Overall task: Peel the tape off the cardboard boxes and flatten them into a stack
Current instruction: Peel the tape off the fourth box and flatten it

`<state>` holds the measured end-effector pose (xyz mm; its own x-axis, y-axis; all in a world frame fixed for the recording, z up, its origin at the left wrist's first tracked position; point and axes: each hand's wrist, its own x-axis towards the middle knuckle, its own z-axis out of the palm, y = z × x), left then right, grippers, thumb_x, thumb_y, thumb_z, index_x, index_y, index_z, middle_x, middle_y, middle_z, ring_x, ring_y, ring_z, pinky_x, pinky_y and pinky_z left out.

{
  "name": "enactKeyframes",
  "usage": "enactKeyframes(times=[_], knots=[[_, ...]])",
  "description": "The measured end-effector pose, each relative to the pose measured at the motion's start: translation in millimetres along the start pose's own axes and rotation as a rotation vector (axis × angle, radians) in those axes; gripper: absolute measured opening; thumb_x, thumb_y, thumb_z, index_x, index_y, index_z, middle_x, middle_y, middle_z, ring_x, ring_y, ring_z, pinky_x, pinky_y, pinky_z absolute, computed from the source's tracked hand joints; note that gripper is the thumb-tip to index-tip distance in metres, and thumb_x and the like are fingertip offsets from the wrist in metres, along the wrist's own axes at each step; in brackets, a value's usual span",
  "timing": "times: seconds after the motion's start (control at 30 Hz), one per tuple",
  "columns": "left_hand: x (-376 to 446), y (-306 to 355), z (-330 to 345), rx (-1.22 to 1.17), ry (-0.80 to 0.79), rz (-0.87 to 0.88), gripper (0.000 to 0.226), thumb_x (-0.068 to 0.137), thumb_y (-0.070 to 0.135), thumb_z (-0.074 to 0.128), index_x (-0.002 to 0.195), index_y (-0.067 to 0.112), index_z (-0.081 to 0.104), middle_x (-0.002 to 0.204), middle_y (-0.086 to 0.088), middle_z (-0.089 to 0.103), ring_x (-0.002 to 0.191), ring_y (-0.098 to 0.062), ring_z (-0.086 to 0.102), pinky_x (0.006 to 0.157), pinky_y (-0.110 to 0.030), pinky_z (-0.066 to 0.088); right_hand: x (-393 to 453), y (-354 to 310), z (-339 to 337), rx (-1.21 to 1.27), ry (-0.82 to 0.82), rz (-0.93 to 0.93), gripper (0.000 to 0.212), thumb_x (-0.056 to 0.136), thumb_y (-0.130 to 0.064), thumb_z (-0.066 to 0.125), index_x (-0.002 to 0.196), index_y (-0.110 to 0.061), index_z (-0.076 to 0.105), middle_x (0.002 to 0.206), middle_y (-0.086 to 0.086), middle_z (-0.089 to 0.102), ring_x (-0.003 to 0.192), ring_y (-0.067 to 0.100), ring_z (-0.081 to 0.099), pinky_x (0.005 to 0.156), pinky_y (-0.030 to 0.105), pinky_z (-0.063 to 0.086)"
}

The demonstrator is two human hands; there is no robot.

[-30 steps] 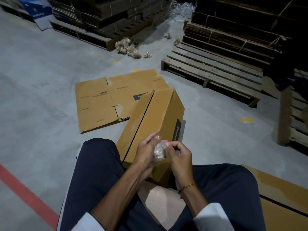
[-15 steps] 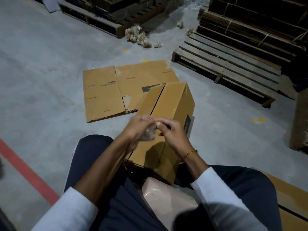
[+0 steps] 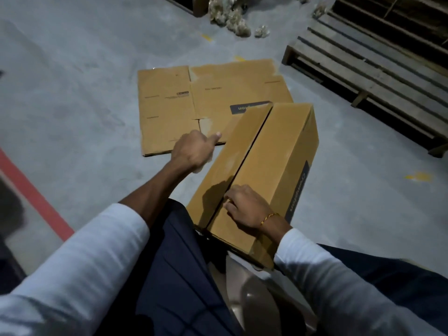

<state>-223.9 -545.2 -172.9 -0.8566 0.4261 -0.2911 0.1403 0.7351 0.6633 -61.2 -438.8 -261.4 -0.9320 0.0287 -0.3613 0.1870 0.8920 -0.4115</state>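
Note:
A tall cardboard box [image 3: 278,151] lies on its side between my knees, its top flaps meeting at a dark open seam. My right hand [image 3: 244,209] rests on the near end of the box, bent fingertips touching that seam. My left hand [image 3: 194,151] is stretched out to the left of the box above the floor, curled into a fist round a crumpled tape wad [image 3: 200,169], of which only a pale bit shows under the palm. Flattened boxes [image 3: 169,105] lie stacked on the floor just beyond the left hand.
A wooden pallet [image 3: 363,69] lies at the right rear, and a pile of crumpled tape wads [image 3: 230,18] lies at the top centre. A red floor line [image 3: 31,190] runs along the left. Grey concrete surrounds the box.
Both hands were together over the box squeezing the tape wad. The left hand has swung out left with the wad, and the right hand has dropped onto the box seam.

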Motion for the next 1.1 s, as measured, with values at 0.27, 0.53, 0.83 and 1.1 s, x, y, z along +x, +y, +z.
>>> enactKeyframes(times=[0.27,0.53,0.83,1.1], knots=[[34.8,-31.9,14.1,0.362,-0.321,-0.039,0.035,0.101,0.038,0.055,0.122,0.011,0.063,0.101,-0.008,0.072,0.075,-0.02,0.063,0.066,-0.032,0.052,31.4,27.3,30.8,-0.442,-0.117,-0.164,0.048,0.102,-0.052,0.04,0.133,-0.022,0.059,0.138,-0.001,0.054,0.142,0.032,0.034,0.108,0.051,0.033],[40.2,-29.5,23.0,0.316,-0.506,0.122,0.085,0.091,0.002,0.062,0.16,0.026,0.018,0.158,-0.013,0.037,0.137,-0.032,0.045,0.11,-0.049,0.043,32.7,20.7,-12.1,-0.407,0.285,-0.325,0.047,0.105,-0.049,0.032,0.093,-0.021,0.069,0.095,-0.001,0.056,0.093,0.023,0.051,0.093,0.043,0.039],[-2.9,9.1,37.5,0.73,-0.357,0.474,0.028,0.105,0.032,0.048,0.13,0.023,0.057,0.104,-0.008,0.067,0.083,-0.025,0.06,0.069,-0.036,0.048,-61.5,12.0,-124.6,-0.529,0.035,-0.128,0.044,0.104,-0.052,0.027,0.079,-0.029,0.054,0.073,-0.008,0.054,0.079,0.019,0.06,0.081,0.037,0.033],[-48.2,36.3,81.7,0.916,-0.495,0.236,0.077,0.089,0.084,0.028,0.078,0.013,0.058,0.078,-0.004,0.06,0.074,-0.021,0.058,0.071,-0.034,0.045,-124.2,69.7,-82.0,-0.459,-0.207,0.241,0.037,0.103,-0.053,0.039,0.118,-0.021,0.051,0.118,0.007,0.065,0.106,0.034,0.062,0.075,0.038,0.046]])
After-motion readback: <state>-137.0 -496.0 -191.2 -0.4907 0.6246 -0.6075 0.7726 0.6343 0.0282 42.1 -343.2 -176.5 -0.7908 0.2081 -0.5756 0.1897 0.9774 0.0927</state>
